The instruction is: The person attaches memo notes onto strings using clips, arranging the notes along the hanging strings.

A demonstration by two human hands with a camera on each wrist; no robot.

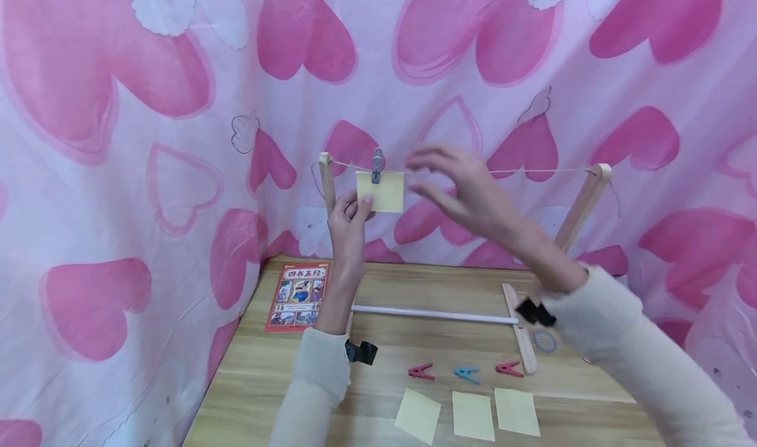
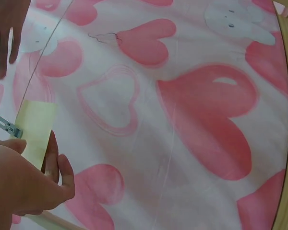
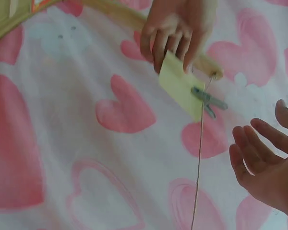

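Note:
A yellow sticky note hangs on a thin string, held there by a grey clothespin near the left post. My left hand pinches the note's lower left part between thumb and fingers, as the left wrist view also shows for the note. Just right of the note, my right hand is raised with fingers spread and touches nothing. In the right wrist view the clothespin grips note and string together, apart from the right hand.
Wooden posts carry the string, with a white rod low between them. On the table lie red clothespins, a blue clothespin, several sticky notes, a tape roll and a red book. A heart-patterned curtain surrounds it.

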